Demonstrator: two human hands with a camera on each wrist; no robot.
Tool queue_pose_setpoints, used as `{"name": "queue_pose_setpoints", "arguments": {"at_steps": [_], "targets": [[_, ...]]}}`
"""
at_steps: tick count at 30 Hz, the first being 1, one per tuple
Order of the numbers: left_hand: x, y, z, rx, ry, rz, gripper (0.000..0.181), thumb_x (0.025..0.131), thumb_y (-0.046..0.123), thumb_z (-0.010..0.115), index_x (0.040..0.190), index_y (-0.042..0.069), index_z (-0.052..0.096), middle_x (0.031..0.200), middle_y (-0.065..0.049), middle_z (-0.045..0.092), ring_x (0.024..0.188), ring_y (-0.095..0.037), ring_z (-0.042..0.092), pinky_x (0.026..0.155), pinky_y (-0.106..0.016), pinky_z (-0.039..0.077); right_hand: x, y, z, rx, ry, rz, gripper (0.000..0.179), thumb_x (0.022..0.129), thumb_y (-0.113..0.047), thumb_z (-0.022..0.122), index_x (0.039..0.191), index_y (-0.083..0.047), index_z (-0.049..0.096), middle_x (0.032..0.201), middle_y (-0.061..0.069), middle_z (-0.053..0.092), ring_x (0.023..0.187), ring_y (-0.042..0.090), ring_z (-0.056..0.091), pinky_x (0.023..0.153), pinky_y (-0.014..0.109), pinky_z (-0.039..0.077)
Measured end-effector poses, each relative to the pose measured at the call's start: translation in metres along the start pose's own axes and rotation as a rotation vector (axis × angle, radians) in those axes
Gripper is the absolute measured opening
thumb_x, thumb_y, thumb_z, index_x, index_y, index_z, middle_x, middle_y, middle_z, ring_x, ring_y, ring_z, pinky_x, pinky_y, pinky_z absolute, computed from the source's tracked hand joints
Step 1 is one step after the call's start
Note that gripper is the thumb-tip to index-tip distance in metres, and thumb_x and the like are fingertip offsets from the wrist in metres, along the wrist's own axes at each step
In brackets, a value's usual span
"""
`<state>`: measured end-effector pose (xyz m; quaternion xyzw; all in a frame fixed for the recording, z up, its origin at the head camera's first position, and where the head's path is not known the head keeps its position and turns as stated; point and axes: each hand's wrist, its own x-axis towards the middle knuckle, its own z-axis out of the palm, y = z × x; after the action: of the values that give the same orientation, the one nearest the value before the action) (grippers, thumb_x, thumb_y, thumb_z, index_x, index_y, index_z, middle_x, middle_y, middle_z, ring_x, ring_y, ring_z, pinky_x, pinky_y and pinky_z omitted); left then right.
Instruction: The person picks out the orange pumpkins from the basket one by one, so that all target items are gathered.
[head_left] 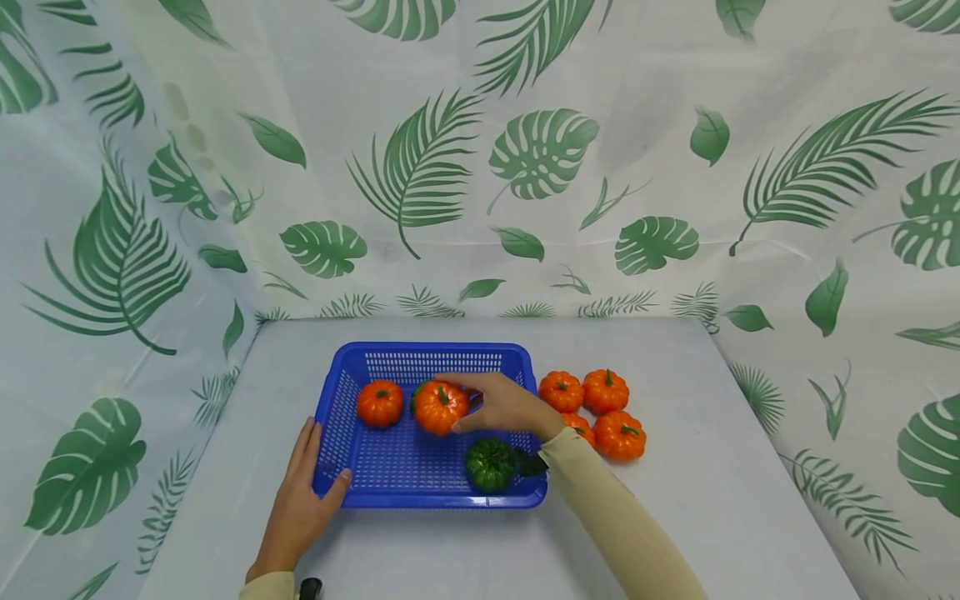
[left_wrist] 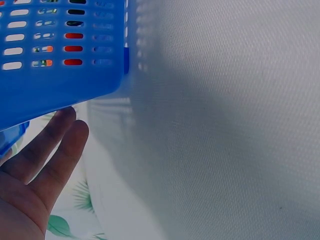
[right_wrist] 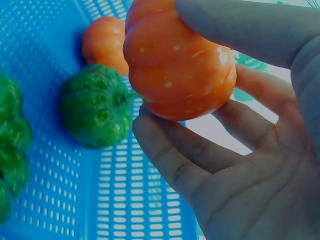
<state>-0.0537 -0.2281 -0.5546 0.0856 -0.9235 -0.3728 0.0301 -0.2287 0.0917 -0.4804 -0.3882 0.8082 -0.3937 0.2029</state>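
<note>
In the head view, my right hand (head_left: 513,406) grips a small orange pumpkin (head_left: 441,407) above the blue basket (head_left: 431,502). The right wrist view shows thumb and fingers around this pumpkin (right_wrist: 175,65), clear of the basket floor. Another orange pumpkin (head_left: 380,404) sits inside at the left. A green pumpkin (head_left: 490,466) lies near the front right; a second green pumpkin (right_wrist: 95,106) is mostly hidden behind the held one in the head view. At the basket's left side rests my left hand (head_left: 300,500), fingers fairly straight along the outside of the rim, thumb over the front corner.
Several orange pumpkins (head_left: 606,392) stand grouped on the white table (head_left: 720,500) just right of the basket, one partly covered by my right arm. Leaf-printed white sheeting (head_left: 525,275) walls the table at the back and both sides. A small black object (head_left: 311,588) shows by the left sleeve.
</note>
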Motion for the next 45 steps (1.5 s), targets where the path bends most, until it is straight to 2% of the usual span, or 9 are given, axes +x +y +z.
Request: {"name": "queue_pose_setpoints", "arguments": {"at_steps": [10, 13, 20, 23, 33, 39, 45], "targets": [[-0.001, 0.002, -0.001, -0.006, 0.003, 0.003, 0.093, 0.104, 0.035, 0.068, 0.173, 0.008, 0.011, 0.18, -0.01, 0.002, 0.161, -0.047, 0.014, 0.121, -0.071, 0.021, -0.017, 0.007, -0.015, 0.027, 0.055, 0.032, 0.078, 0.093, -0.021, 0.085, 0.162, -0.019, 0.051, 0.152, 0.01, 0.059, 0.121, 0.027, 0.069, 0.101, 0.043, 0.058], [-0.002, 0.001, -0.001, -0.008, 0.012, 0.009, 0.093, 0.104, 0.034, 0.069, 0.173, 0.008, 0.012, 0.18, -0.011, 0.003, 0.16, -0.047, 0.014, 0.121, -0.072, 0.021, -0.022, 0.009, -0.02, 0.042, 0.069, 0.044, 0.078, 0.093, -0.021, 0.085, 0.162, -0.015, 0.049, 0.151, 0.014, 0.058, 0.121, 0.031, 0.068, 0.101, 0.047, 0.058], [-0.002, 0.002, -0.002, -0.012, 0.01, 0.013, 0.094, 0.104, 0.035, 0.068, 0.173, 0.01, 0.01, 0.18, -0.01, 0.001, 0.16, -0.047, 0.014, 0.121, -0.072, 0.021, -0.037, 0.014, -0.031, 0.025, 0.107, 0.112, 0.081, 0.093, -0.029, 0.085, 0.163, -0.015, 0.047, 0.151, 0.011, 0.058, 0.123, 0.03, 0.065, 0.102, 0.048, 0.058], [-0.002, 0.002, -0.002, -0.015, 0.006, 0.011, 0.094, 0.104, 0.035, 0.068, 0.173, 0.01, 0.009, 0.18, -0.01, 0.002, 0.161, -0.047, 0.014, 0.12, -0.073, 0.021, -0.043, 0.017, -0.036, 0.041, 0.127, 0.116, 0.082, 0.093, -0.03, 0.085, 0.163, -0.013, 0.045, 0.149, 0.01, 0.059, 0.126, 0.031, 0.064, 0.103, 0.049, 0.057], [-0.002, 0.002, -0.002, -0.007, 0.009, 0.004, 0.094, 0.104, 0.036, 0.068, 0.173, 0.01, 0.009, 0.18, -0.009, 0.001, 0.161, -0.047, 0.014, 0.12, -0.072, 0.021, -0.063, 0.025, -0.048, 0.064, 0.23, 0.166, 0.077, 0.092, -0.03, 0.086, 0.157, -0.015, 0.046, 0.147, 0.013, 0.06, 0.122, 0.033, 0.066, 0.102, 0.051, 0.057], [-0.001, 0.001, -0.001, 0.005, 0.001, -0.004, 0.094, 0.104, 0.036, 0.067, 0.173, 0.01, 0.009, 0.18, -0.008, 0.0, 0.16, -0.048, 0.016, 0.12, -0.072, 0.022, -0.076, 0.031, -0.056, 0.09, 0.266, 0.212, 0.075, 0.092, -0.028, 0.086, 0.156, -0.018, 0.047, 0.145, 0.012, 0.061, 0.127, 0.035, 0.063, 0.094, 0.048, 0.061], [0.0, 0.001, -0.001, 0.005, -0.004, -0.006, 0.094, 0.104, 0.037, 0.067, 0.173, 0.009, 0.01, 0.18, -0.011, 0.002, 0.16, -0.049, 0.016, 0.119, -0.073, 0.022, -0.089, 0.034, -0.067, 0.075, 0.298, 0.247, 0.073, 0.093, -0.032, 0.084, 0.155, -0.016, 0.049, 0.149, 0.014, 0.059, 0.13, 0.038, 0.061, 0.104, 0.056, 0.055]]}}
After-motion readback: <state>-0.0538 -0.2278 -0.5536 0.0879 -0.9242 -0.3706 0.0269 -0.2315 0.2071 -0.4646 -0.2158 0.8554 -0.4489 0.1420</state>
